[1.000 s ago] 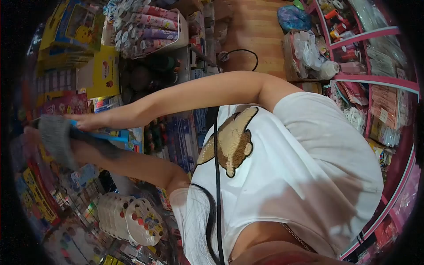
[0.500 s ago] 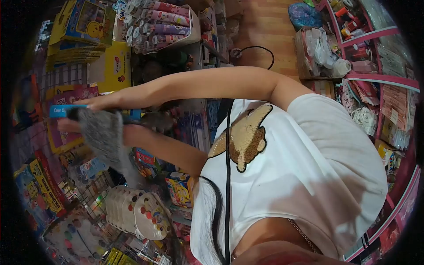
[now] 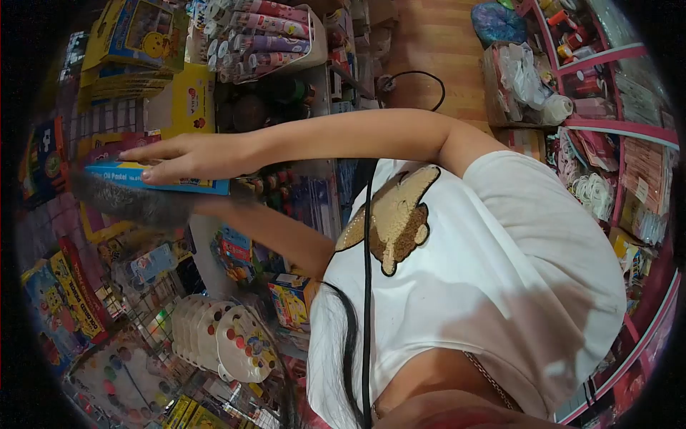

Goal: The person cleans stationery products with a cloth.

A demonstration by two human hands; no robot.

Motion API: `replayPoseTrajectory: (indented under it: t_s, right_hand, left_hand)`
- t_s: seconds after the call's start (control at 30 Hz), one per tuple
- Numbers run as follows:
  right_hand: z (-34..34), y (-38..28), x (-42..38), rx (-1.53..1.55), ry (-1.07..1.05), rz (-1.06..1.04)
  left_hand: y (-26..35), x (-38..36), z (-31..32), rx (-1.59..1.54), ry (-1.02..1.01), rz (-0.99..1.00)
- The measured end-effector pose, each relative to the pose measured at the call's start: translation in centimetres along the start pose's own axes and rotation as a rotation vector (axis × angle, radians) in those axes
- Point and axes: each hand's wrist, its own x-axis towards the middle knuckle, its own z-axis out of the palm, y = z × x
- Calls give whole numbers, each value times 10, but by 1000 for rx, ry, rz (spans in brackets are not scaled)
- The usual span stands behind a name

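Note:
My right hand [image 3: 189, 156] lies over a blue box of oil pastels [image 3: 204, 186]. Its fingers stretch along the upper edge, and the thumb presses on the printed side. Just below the box, a grey cloth [image 3: 132, 204] is smeared by motion, running along the lower side. My left forearm [image 3: 268, 232] leads to this cloth, which covers most of my left hand. The left fingers are hidden or blurred. Behind both hands hang packs of art supplies on a wire rack.
A white bin [image 3: 316, 43] of wrapped tubes stands above my right arm. Paint palettes [image 3: 246, 343] and colouring packs [image 3: 68, 300] hang at the lower left. Pink shelves [image 3: 618, 129] line the right side. A box of plastic bags [image 3: 522, 79] sits beside the wooden floor [image 3: 429, 43].
The grey cloth has gone from hanging across the box to lying along its lower side. More of the blue printed side shows now, and my right fingers are more visible.

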Motion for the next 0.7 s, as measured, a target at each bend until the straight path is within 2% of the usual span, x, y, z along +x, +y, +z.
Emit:
replayPoseTrajectory:
  t_s: [0.13, 0.27, 0.37, 0.4, 0.5, 0.57, 0.63, 0.7]
  right_hand:
    - [-4, -6, 2, 5, 54, -54]
    - [-15, -18, 11, -151, 112, -92]
    - [-16, -27, 20, -223, 143, -98]
    - [-18, -33, 22, -358, 110, -69]
    - [-23, -70, 27, -727, 17, 13]
    - [-20, -92, 31, -919, -32, 94]
    - [-24, -88, 54, -950, -120, 91]
    - [-24, -88, 78, -1074, -210, 55]
  left_hand:
    - [-25, -42, 7, -5, 0, 7]
    - [-32, -108, 24, 448, -142, 312]
    - [-42, -131, 20, 560, -377, 504]
    - [-45, -137, 17, 548, -475, 560]
    - [-36, -144, 29, 219, -403, 341]
    - [-34, -138, 20, 250, -282, 209]
    - [-29, -132, 21, 196, -127, 76]
    - [-30, -109, 2, 280, -218, 195]
